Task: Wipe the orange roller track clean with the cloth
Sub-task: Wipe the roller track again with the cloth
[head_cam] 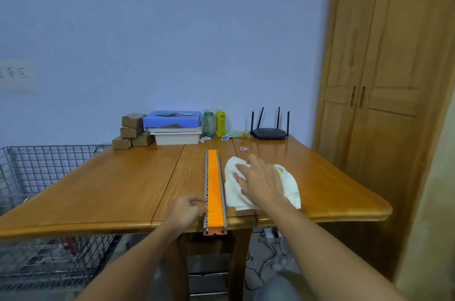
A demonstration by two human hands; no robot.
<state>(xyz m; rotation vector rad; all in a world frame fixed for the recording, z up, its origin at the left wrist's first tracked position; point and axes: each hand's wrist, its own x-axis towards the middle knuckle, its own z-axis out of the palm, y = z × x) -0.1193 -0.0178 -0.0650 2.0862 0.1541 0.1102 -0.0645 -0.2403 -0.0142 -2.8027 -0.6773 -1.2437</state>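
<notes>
The orange roller track (213, 185), framed by metal rails, runs lengthwise down the middle of the wooden table (110, 190), its near end overhanging the front edge. My left hand (187, 209) holds the track's left rail near that end, fingers curled against it. A crumpled white cloth (288, 185) lies on the table just right of the track. My right hand (261, 180) lies on top of the cloth with fingers spread and reaching into its folds.
At the table's back stand cardboard boxes (133, 131), a blue lid on white trays (173, 126), two bottles (215, 122) and a black router (269, 132). A wire cage (44, 177) stands left, a wooden wardrobe (384, 103) right.
</notes>
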